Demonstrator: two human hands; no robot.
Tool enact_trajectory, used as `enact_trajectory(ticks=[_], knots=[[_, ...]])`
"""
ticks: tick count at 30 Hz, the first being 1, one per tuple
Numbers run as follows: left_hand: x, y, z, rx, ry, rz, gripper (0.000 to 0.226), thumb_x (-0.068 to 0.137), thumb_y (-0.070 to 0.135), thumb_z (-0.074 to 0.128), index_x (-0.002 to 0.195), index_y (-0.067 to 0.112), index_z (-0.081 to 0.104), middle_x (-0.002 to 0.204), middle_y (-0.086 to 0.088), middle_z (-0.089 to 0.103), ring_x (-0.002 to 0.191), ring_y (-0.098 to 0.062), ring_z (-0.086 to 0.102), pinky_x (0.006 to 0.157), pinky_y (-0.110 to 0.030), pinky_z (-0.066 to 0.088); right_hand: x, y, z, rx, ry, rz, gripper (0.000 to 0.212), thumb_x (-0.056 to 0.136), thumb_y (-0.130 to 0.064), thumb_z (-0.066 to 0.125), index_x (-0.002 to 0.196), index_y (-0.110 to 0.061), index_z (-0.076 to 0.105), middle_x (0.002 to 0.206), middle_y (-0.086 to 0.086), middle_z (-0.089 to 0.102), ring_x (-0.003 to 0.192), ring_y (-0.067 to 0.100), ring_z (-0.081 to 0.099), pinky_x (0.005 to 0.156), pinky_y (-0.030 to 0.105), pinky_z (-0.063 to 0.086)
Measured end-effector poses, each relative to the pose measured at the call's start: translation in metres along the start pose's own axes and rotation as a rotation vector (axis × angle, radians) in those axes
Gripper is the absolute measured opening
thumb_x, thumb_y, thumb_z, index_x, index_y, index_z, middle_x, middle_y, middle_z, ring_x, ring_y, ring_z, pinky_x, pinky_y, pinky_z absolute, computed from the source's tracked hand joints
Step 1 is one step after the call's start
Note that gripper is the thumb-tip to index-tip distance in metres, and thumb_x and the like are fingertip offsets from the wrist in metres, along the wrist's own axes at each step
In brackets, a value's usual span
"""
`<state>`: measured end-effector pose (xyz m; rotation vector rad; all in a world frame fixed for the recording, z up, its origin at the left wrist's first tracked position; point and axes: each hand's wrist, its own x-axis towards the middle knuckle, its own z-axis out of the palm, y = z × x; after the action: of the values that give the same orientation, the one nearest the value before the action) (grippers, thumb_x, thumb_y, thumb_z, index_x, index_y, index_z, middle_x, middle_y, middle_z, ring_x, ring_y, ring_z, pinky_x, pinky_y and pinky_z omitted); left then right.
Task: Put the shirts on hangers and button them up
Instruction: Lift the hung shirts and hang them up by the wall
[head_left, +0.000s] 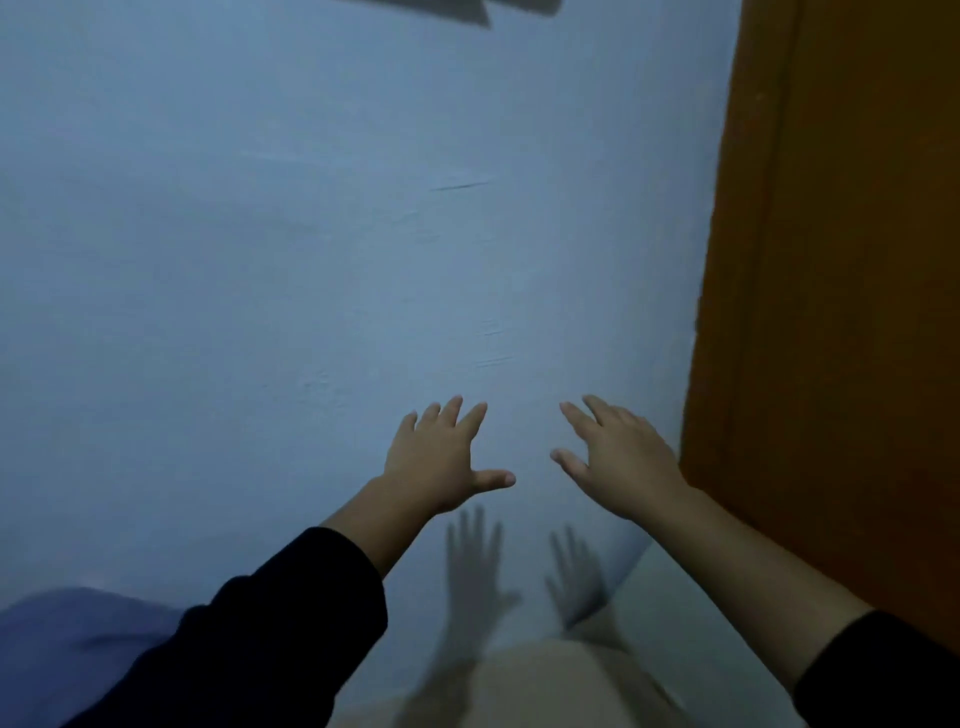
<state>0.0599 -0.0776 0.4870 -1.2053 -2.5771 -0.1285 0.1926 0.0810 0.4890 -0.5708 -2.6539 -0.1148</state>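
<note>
My left hand (441, 457) and my right hand (618, 457) are both stretched out in front of a pale blue wall (311, 260), fingers spread and straight, holding nothing. Their shadows fall on the wall just below them. Both arms wear dark sleeves. A blue piece of cloth (67, 644), possibly a shirt, lies blurred at the lower left. No hanger shows in this view.
An orange-brown wooden door (841, 312) stands at the right, close to my right hand. A dark object (467, 10) hangs at the top edge of the wall. A beige rounded shape (561, 686) and pale floor lie at the bottom.
</note>
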Motion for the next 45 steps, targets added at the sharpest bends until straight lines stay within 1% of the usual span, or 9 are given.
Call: enact_trajectory(ticks=[13,19,25,30,33,36,39,42,45], knots=[[-0.193,-0.187,-0.010,0.153,-0.080,-0.621,0.097,0.078,0.078,0.042,0.153,0.028,0.006,0.161,-0.003,0.009,0.146,-0.023,0.015,0.117,-0.044,0.013,0.021,-0.243,0.054,0.293,-0.085,-0.550,0.065,0.095,-0.055,0.037,0.150,-0.026,0.018,0.157,0.005,0.020,0.140,0.023,0.026,0.112,0.036,0.024],[-0.295,-0.257,-0.013,0.158,-0.134,-0.817,0.100,0.076,0.081,0.041,0.153,0.026,0.007,0.160,-0.004,0.013,0.145,-0.023,0.019,0.117,-0.045,0.015,-0.002,-0.354,0.071,0.366,-0.140,-0.750,0.065,0.095,-0.052,0.038,0.150,-0.025,0.018,0.156,0.005,0.020,0.139,0.023,0.027,0.111,0.036,0.023],[-0.375,-0.315,-0.003,0.161,-0.169,-0.966,0.099,0.077,0.079,0.042,0.153,0.026,0.010,0.159,-0.004,0.017,0.143,-0.022,0.023,0.114,-0.043,0.021,-0.029,-0.444,0.093,0.407,-0.213,-0.841,0.064,0.094,-0.050,0.041,0.149,-0.025,0.021,0.156,0.004,0.022,0.139,0.020,0.026,0.112,0.033,0.021],[-0.406,-0.347,0.033,0.047,-0.241,-1.049,0.088,0.085,0.074,0.036,0.153,0.026,0.008,0.159,-0.001,0.017,0.141,-0.022,0.029,0.112,-0.043,0.024,-0.043,-0.495,0.125,0.426,-0.291,-0.875,0.063,0.094,-0.049,0.043,0.148,-0.022,0.026,0.154,0.006,0.027,0.139,0.022,0.026,0.115,0.034,0.021],[-0.413,-0.363,0.061,-0.069,-0.267,-1.111,0.072,0.095,0.061,0.029,0.153,0.024,0.008,0.159,-0.001,0.017,0.138,-0.023,0.034,0.107,-0.042,0.031,-0.046,-0.520,0.145,0.390,-0.332,-0.920,0.062,0.094,-0.050,0.042,0.148,-0.022,0.028,0.153,0.007,0.028,0.139,0.022,0.025,0.115,0.036,0.021],[-0.413,-0.377,0.084,-0.171,-0.262,-1.169,0.068,0.097,0.057,0.028,0.153,0.024,0.008,0.158,-0.003,0.019,0.137,-0.024,0.035,0.103,-0.041,0.037,-0.044,-0.544,0.164,0.370,-0.328,-0.998,0.062,0.094,-0.051,0.042,0.147,-0.022,0.029,0.151,0.006,0.030,0.138,0.022,0.026,0.114,0.036,0.022],[-0.411,-0.391,0.105,-0.253,-0.243,-1.230,0.069,0.097,0.057,0.030,0.153,0.023,0.008,0.156,-0.005,0.023,0.136,-0.026,0.036,0.102,-0.041,0.038,-0.039,-0.571,0.183,0.408,-0.358,-1.076,0.059,0.093,-0.049,0.045,0.145,-0.022,0.034,0.150,0.007,0.033,0.139,0.023,0.026,0.115,0.036,0.020],[-0.409,-0.404,0.125,-0.358,-0.238,-1.317,0.068,0.098,0.053,0.031,0.153,0.019,0.008,0.155,-0.009,0.026,0.137,-0.027,0.035,0.106,-0.041,0.035,-0.032,-0.596,0.201,0.411,-0.365,-1.160,0.057,0.095,-0.047,0.043,0.146,-0.024,0.032,0.153,0.005,0.030,0.142,0.022,0.020,0.117,0.037,0.012],[-0.405,-0.411,0.141,-0.454,-0.221,-1.403,0.064,0.101,0.044,0.032,0.152,0.012,0.010,0.152,-0.015,0.032,0.135,-0.028,0.037,0.104,-0.036,0.033,-0.025,-0.616,0.216,0.421,-0.364,-1.205,0.055,0.097,-0.048,0.038,0.146,-0.026,0.030,0.154,0.001,0.028,0.143,0.020,0.016,0.117,0.038,0.010]])
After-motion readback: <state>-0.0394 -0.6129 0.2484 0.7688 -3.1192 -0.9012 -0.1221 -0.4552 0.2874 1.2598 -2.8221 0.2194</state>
